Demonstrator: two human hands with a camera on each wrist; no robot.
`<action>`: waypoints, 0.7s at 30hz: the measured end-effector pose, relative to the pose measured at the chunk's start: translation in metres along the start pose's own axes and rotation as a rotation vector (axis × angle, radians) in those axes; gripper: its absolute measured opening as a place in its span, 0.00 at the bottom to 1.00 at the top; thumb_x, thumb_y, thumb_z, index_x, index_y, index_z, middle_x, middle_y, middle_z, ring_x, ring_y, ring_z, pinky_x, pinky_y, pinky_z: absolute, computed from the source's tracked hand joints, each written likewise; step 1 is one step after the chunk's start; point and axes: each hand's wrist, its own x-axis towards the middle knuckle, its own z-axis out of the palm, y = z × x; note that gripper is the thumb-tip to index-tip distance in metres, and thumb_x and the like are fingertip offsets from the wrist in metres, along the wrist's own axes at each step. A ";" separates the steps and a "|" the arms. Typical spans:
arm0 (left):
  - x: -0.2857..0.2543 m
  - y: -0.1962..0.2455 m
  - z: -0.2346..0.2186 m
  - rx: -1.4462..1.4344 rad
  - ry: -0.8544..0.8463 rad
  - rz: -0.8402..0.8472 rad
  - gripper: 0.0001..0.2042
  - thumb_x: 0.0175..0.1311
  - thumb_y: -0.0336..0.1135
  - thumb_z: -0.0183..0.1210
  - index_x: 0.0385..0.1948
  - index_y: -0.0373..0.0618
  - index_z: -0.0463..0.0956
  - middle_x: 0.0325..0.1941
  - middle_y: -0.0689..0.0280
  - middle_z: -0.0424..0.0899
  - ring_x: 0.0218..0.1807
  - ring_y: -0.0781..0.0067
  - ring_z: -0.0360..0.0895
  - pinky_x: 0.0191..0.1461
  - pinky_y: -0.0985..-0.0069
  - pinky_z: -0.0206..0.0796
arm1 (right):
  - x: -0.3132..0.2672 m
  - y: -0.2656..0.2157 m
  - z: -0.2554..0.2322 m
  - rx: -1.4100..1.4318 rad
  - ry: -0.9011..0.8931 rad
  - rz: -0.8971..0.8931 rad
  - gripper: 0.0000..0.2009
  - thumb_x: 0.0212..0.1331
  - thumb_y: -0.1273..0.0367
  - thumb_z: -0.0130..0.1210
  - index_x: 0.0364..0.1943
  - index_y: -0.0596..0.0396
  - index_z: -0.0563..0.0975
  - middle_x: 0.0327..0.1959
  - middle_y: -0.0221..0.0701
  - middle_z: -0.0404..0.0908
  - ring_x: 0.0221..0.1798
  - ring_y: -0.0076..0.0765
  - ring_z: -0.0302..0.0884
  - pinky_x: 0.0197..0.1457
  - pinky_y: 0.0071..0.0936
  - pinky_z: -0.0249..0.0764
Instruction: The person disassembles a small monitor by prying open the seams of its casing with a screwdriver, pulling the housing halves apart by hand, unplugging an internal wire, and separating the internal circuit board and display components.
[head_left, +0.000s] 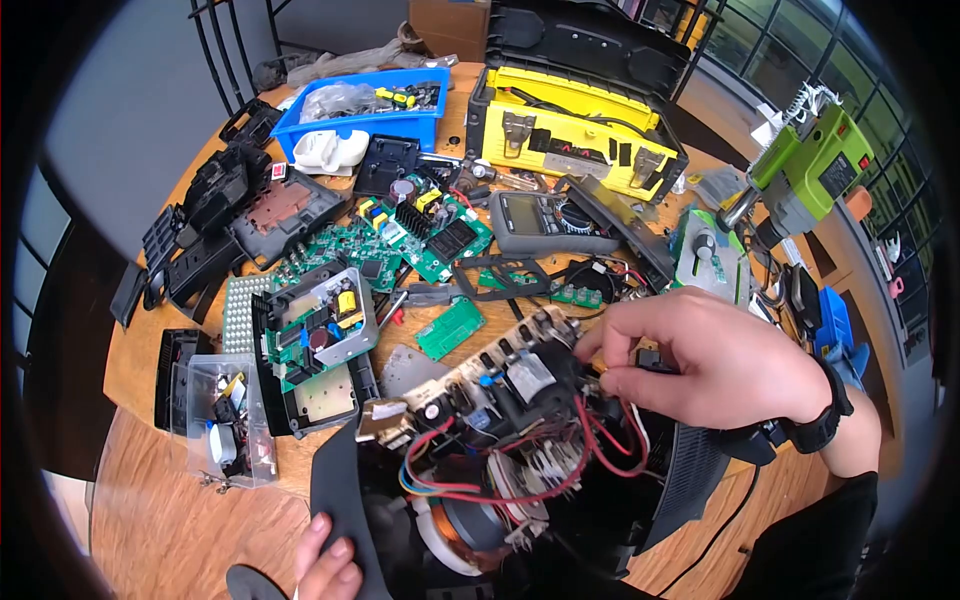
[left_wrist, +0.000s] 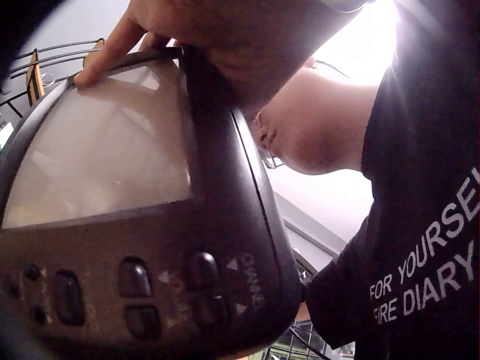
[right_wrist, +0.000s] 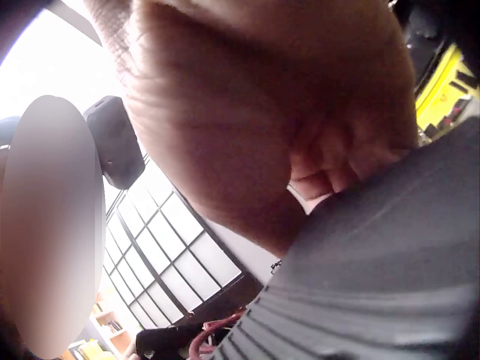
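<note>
A small black television-like housing lies open at the bottom of the head view, its picture tube and copper coil [head_left: 475,525] exposed. A circuit board [head_left: 500,375] stands tilted above it, joined by red, blue and white wires. My right hand [head_left: 700,360] pinches something small at the board's right end; the fingertips partly hide it. My left hand [head_left: 328,565] holds the housing's left edge [head_left: 345,500]. In the left wrist view the left hand [left_wrist: 202,45] grips the housing beside the screen [left_wrist: 105,150], above channel buttons. The right wrist view shows the right hand [right_wrist: 247,112] over the ribbed shell [right_wrist: 360,262].
Behind are green circuit boards [head_left: 440,240], a multimeter [head_left: 550,222], a blue bin [head_left: 360,125], a yellow toolbox [head_left: 570,140] and a green drill [head_left: 820,170]. To the left stand a clear parts box [head_left: 262,440] and black plastic shells [head_left: 290,215].
</note>
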 end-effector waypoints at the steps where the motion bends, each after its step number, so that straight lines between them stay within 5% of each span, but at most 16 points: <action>1: 0.003 -0.001 -0.006 -0.001 -0.002 0.002 0.29 0.51 0.44 0.65 0.46 0.21 0.74 0.44 0.38 0.80 0.44 0.38 0.81 0.52 0.50 0.75 | 0.002 0.000 0.001 0.019 0.009 0.017 0.07 0.60 0.69 0.60 0.31 0.59 0.75 0.26 0.38 0.81 0.30 0.42 0.80 0.36 0.34 0.72; 3: 0.011 0.000 -0.019 0.052 -0.211 -0.058 0.30 0.51 0.45 0.66 0.48 0.22 0.74 0.46 0.38 0.80 0.46 0.38 0.80 0.55 0.50 0.74 | 0.002 0.001 0.002 0.040 0.025 0.032 0.07 0.61 0.69 0.59 0.32 0.59 0.75 0.27 0.38 0.81 0.32 0.42 0.80 0.37 0.34 0.72; 5: 0.003 -0.005 -0.013 0.016 -0.202 -0.053 0.32 0.52 0.46 0.65 0.50 0.22 0.72 0.49 0.38 0.79 0.50 0.38 0.79 0.58 0.49 0.72 | 0.002 0.002 0.003 0.102 0.057 0.048 0.08 0.61 0.68 0.60 0.32 0.59 0.76 0.27 0.37 0.81 0.31 0.41 0.79 0.36 0.33 0.72; 7: -0.007 -0.011 0.002 -0.113 0.053 0.061 0.32 0.55 0.46 0.64 0.52 0.22 0.71 0.51 0.38 0.78 0.54 0.36 0.77 0.61 0.47 0.69 | 0.000 0.001 -0.001 0.112 0.048 0.033 0.08 0.61 0.68 0.60 0.33 0.59 0.76 0.27 0.35 0.81 0.31 0.38 0.79 0.36 0.32 0.72; 8: -0.006 -0.008 -0.002 -0.116 0.049 0.059 0.32 0.55 0.46 0.64 0.52 0.22 0.71 0.51 0.38 0.78 0.54 0.36 0.77 0.61 0.47 0.69 | -0.002 0.002 -0.002 0.121 0.042 0.021 0.08 0.62 0.69 0.60 0.33 0.59 0.76 0.27 0.34 0.81 0.31 0.36 0.79 0.36 0.31 0.71; 13: -0.007 0.000 -0.022 -0.047 -0.111 -0.157 0.32 0.58 0.44 0.63 0.55 0.21 0.69 0.53 0.36 0.76 0.57 0.35 0.75 0.64 0.46 0.66 | -0.014 0.022 0.004 0.209 0.171 -0.086 0.07 0.65 0.70 0.58 0.33 0.59 0.75 0.30 0.31 0.81 0.34 0.28 0.79 0.38 0.27 0.72; 16: -0.010 0.000 -0.024 -0.061 -0.106 -0.224 0.32 0.58 0.43 0.63 0.56 0.21 0.67 0.56 0.35 0.75 0.59 0.36 0.74 0.65 0.47 0.65 | -0.019 0.029 0.007 0.281 0.215 -0.192 0.07 0.70 0.71 0.52 0.35 0.60 0.70 0.36 0.34 0.82 0.45 0.31 0.81 0.46 0.26 0.74; 21: -0.005 0.012 -0.027 -0.006 -0.101 -0.432 0.35 0.59 0.49 0.65 0.56 0.21 0.67 0.56 0.36 0.75 0.59 0.39 0.74 0.65 0.51 0.65 | -0.026 0.031 0.009 0.504 0.216 -0.096 0.07 0.73 0.69 0.48 0.39 0.59 0.69 0.43 0.35 0.82 0.51 0.27 0.79 0.51 0.25 0.72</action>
